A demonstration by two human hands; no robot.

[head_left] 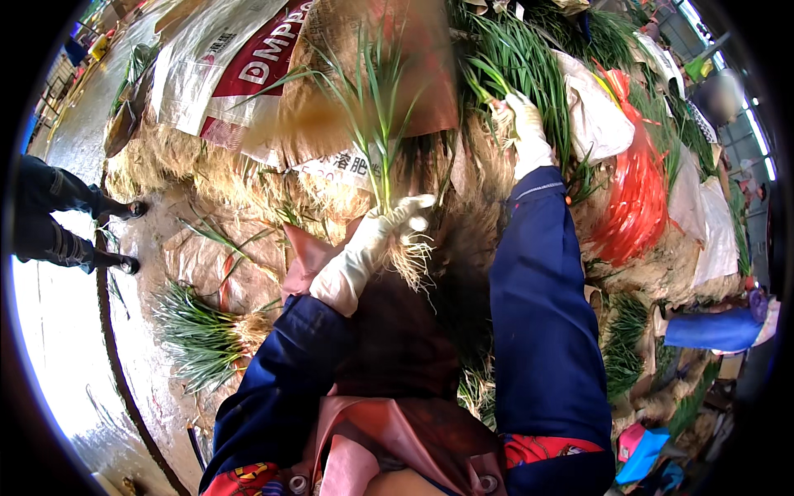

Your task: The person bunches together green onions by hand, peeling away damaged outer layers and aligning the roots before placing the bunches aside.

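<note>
My left hand [357, 256], in a pale glove, grips a small bunch of long-leaved green seedlings [382, 157] upright in front of me. Their pale roots [411, 260] hang below the palm, and some of its fingers stick out to the right. Farther off to the right, my gloved right hand [527, 132] closes around the pale base of another seedling [501, 116]. That hand is at the edge of a large heap of similar green plants [529, 62], whose leaves spread behind it.
A tied bundle of seedlings [198, 335] lies on the ground at left. Printed sacking [186, 91] covers rooty plants ahead. To the right are a white sack [594, 112] and red plastic strips [635, 198]. One person's legs [62, 223] stand at left; another's blue sleeve [711, 329] shows at right.
</note>
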